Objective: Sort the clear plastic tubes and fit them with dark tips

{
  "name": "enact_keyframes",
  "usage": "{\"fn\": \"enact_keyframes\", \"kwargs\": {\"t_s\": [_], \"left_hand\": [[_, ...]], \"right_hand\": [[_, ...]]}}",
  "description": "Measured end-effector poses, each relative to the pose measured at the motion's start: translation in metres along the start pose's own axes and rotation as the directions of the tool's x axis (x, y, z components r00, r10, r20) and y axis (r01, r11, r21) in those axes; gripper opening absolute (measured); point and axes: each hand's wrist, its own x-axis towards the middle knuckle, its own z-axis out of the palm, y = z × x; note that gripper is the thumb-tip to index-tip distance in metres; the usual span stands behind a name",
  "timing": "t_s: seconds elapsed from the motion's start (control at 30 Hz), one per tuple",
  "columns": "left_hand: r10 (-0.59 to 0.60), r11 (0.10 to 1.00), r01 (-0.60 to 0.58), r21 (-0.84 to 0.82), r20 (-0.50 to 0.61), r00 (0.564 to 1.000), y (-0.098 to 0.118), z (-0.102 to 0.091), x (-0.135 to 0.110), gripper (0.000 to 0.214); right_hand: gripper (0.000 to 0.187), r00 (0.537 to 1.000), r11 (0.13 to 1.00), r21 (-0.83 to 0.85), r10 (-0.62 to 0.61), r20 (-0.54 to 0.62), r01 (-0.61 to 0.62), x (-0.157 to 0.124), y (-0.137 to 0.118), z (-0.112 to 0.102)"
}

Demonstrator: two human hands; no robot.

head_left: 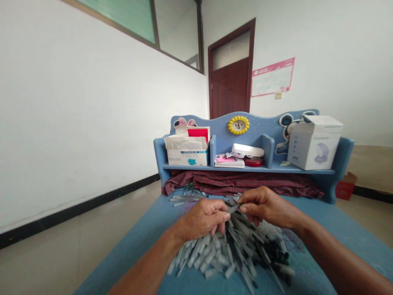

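Pretty bright in here tbh, soft and even, can't tell exactly where the light's coming from. The white wall (92,98) on the left is well lit with no harsh glare, and the floor (55,262) beside it has a mild sheen. Darkest bits are the door (230,88) and the shadowy strip of cloth (215,183) under the shelf (190,167). Sharpness is kinda meh: the grey strips (211,254) go mushy, especially on the right side, and the poster (273,78) print is too fuzzy to read. Super wide lens too, so the far walls lean and the near forearms (147,258) look stretched.
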Motion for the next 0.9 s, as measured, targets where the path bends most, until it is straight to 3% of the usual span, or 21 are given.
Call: {"fn": "enact_keyframes", "kwargs": {"t_s": [0.27, 0.63, 0.9], "left_hand": [[0.010, 0.998, -0.009, 0.059, -0.028, 1.000, 0.0041, -0.0045, 0.0005, 0.027], [-0.018, 0.998, 0.019, 0.063, -0.006, 1.000, 0.0062, -0.0045, 0.0004, 0.028], [-0.014, 0.995, 0.015, 0.096, -0.006, 1.000, 0.0086, -0.0043, 0.0009, 0.029]], "right_hand": [[0.042, 0.997, 0.997, -0.079, 0.021, -0.068, -0.027, 0.0020, -0.0004, 0.0016], [0.022, 0.997, 0.999, -0.004, 0.048, -0.066, -0.048, 0.0024, -0.0029, 0.0038], [0.034, 0.990, 0.997, -0.064, 0.036, -0.135, -0.045, 0.0051, -0.0003, 0.0062]]}}
